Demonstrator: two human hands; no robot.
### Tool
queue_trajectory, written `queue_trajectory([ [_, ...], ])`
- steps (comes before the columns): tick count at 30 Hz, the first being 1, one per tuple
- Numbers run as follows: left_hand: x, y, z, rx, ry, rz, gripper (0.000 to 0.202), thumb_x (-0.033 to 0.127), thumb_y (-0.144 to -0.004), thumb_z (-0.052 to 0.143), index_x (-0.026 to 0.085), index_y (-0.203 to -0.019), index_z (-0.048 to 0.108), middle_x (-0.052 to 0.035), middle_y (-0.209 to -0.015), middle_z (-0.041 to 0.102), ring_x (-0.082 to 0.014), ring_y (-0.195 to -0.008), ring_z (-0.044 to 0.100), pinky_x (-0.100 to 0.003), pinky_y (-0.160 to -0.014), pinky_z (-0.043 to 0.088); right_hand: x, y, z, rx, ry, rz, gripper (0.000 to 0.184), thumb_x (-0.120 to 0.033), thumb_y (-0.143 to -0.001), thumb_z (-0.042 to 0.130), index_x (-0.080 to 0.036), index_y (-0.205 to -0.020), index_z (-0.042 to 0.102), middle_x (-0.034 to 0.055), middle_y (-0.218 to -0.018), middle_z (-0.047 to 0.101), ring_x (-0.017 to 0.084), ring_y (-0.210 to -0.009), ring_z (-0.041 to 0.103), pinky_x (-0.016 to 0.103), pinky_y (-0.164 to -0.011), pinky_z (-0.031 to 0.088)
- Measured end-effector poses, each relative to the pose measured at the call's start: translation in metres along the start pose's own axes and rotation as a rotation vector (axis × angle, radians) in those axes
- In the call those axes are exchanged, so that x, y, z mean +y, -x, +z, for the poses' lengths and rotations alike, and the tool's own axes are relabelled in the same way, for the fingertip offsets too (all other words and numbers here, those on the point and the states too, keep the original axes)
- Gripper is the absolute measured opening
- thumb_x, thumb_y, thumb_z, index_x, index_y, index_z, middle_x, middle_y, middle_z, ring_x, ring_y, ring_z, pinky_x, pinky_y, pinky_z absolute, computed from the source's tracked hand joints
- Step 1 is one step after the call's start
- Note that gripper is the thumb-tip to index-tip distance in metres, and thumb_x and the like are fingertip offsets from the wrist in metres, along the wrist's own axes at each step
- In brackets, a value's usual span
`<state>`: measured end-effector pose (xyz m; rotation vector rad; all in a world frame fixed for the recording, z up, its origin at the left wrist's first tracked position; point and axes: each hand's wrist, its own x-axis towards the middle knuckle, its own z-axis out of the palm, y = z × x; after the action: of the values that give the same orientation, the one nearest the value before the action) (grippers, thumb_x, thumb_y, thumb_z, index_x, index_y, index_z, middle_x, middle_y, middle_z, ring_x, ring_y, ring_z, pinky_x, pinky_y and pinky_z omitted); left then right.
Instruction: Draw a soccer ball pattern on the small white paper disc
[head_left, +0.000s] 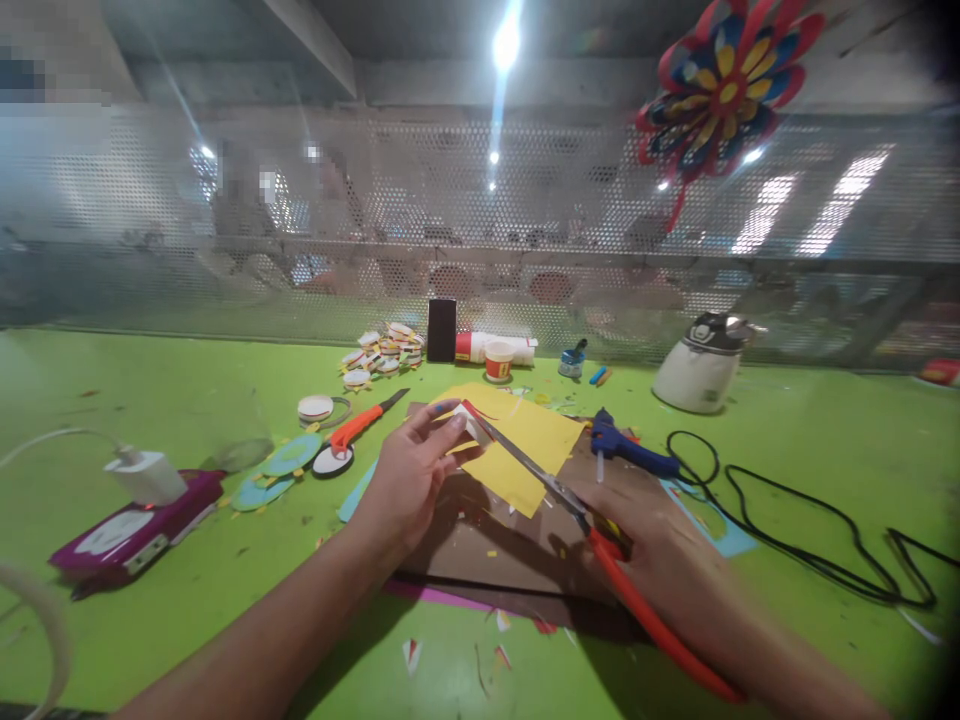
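Observation:
My left hand (420, 475) pinches a small white piece of paper with a red edge (472, 425) between thumb and fingers. In my right hand (645, 550) is a pair of scissors (551, 485) with red and black handles, its blades pointing up and left. The blade tips meet the paper piece's right side. Beneath both hands, a yellow paper sheet (547, 430) lies on a brown board (480, 545). Whether the blades are parted at the tips is too small to tell.
A blue glue gun (634, 450) with a black cord (817, 545) lies right. Left are an orange knife (360, 425), blue paper rings (292, 455) and a purple power strip (139, 530). Behind stand a red-and-white paper cup (499, 362), a phone (442, 330) and a penguin-shaped container (697, 370).

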<state>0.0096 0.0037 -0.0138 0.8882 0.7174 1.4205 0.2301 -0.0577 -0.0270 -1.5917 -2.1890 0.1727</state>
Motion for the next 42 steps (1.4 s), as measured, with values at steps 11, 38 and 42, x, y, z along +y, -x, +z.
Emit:
queue_trajectory([
  [11,0.008,0.008,0.006,-0.023,-0.018,0.007,0.025,0.023,-0.072,0.078,0.015,-0.093,0.07,-0.0101,-0.098,0.074,-0.0223,-0.09,0.07,-0.035,-0.085,0.054,0.0,0.0,0.0,0.071,0.046,-0.048,0.034,-0.017,-0.08,0.054,-0.026,-0.107,0.072,0.0025,-0.104,0.076,0.023,-0.087,0.07,0.028,-0.066,0.049],
  [38,-0.004,0.002,0.002,-0.07,-0.074,0.033,0.026,0.024,-0.074,0.078,0.014,-0.098,0.071,-0.0084,-0.107,0.07,-0.0182,-0.088,0.067,-0.035,-0.083,0.054,-0.002,0.0,-0.001,0.054,0.0,-0.014,0.024,-0.019,-0.079,0.051,-0.025,-0.086,0.073,0.0018,-0.086,0.077,0.021,-0.072,0.068,0.027,-0.061,0.045],
  [42,-0.002,0.004,0.004,-0.063,-0.073,0.032,0.029,0.023,-0.074,0.078,0.013,-0.1,0.069,-0.0102,-0.109,0.068,-0.0187,-0.089,0.067,-0.034,-0.084,0.054,-0.004,0.002,-0.003,0.025,0.024,0.029,0.02,-0.019,-0.081,0.053,-0.025,-0.081,0.071,0.0013,-0.09,0.077,0.022,-0.075,0.069,0.028,-0.062,0.045],
])
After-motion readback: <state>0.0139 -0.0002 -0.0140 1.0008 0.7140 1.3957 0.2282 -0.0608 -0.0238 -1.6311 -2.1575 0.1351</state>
